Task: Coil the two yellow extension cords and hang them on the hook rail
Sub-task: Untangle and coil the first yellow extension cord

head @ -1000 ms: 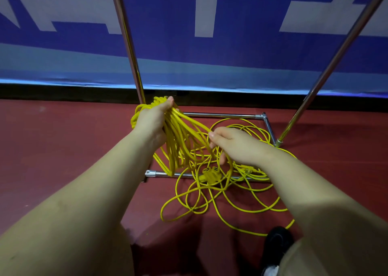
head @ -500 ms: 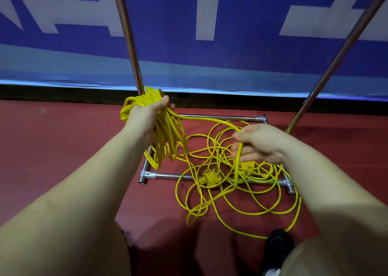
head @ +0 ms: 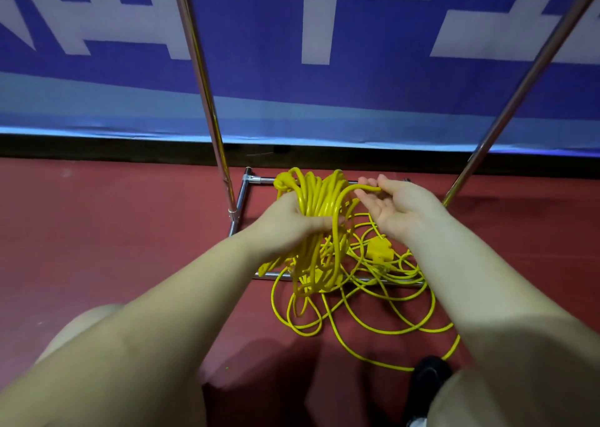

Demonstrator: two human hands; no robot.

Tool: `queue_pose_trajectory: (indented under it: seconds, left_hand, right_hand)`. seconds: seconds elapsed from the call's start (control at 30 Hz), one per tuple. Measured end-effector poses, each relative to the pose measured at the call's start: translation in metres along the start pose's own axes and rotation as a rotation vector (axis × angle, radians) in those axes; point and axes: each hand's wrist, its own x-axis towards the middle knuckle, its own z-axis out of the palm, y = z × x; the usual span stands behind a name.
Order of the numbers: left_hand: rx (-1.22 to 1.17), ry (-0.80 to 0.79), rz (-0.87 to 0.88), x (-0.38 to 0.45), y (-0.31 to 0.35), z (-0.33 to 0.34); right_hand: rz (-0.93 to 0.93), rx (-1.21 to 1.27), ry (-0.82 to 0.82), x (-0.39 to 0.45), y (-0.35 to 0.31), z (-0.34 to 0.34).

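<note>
Tangles are the big risk, because loose loops of thin yellow plastic cord [head: 357,300] lie piled over each other on the dark red floor [head: 97,248], near a black shoe [head: 428,374]. If the next pull drags a crossed loop, it may make a knot or snag on the shiny metal bottom bar of the rack [head: 276,275], which the cord lies across. A yellow plug block [head: 378,248] sits in the pile and could catch too.

Higher up, the left hand [head: 285,219] grips a fat bundle of yellow cord coils [head: 319,199], its fingers curled round the bundle. The bundle is big, so coils could slip out. The right hand [head: 396,206] is just beside it, with its fingers [head: 383,183] pinching one yellow strand that bends over to the bundle.

Behind them stand two shiny metal poles [head: 207,102] and a blue and white banner [head: 292,69]. No hook rail shows, so the hanging is not done.
</note>
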Motion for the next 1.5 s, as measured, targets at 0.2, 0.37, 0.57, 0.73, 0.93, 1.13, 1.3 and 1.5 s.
queue_pose_trajectory:
  seconds: [0.2,0.37,0.57,0.73,0.93,1.13,1.3,1.5]
  left_hand:
    - [-0.226,0.0,-0.06,0.005,0.0,-0.006]
    - [-0.227,-0.05,-0.054,0.003,0.0,-0.004]
    - [-0.196,0.02,-0.011,0.003,0.001,0.002]
    - [-0.421,0.225,-0.064,0.009,0.001,-0.005]
    - [-0.526,0.326,-0.16,0.013,-0.002,-0.011]
    - [-0.629,0.424,-0.159,0.019,0.0,-0.027]
    - [-0.729,0.494,-0.16,0.025,-0.002,-0.051]
    - [-0.643,0.616,-0.184,0.027,-0.009,-0.067]
  right_hand:
    - [-0.026,0.049,0.08,0.0,-0.011,-0.003]
    - [0.025,0.146,0.058,-0.006,-0.009,-0.001]
    - [0.002,0.006,-0.059,-0.01,-0.007,0.004]
    - [-0.223,-1.193,-0.156,-0.019,0.013,-0.003]
    - [-0.452,-1.72,-0.394,-0.022,0.035,-0.009]
    - [-0.482,-1.453,-0.426,-0.024,0.026,-0.001]
    - [-0.106,-1.787,-0.586,-0.022,0.018,-0.021]
    - [-0.259,-1.915,-0.439,-0.017,0.001,-0.027]
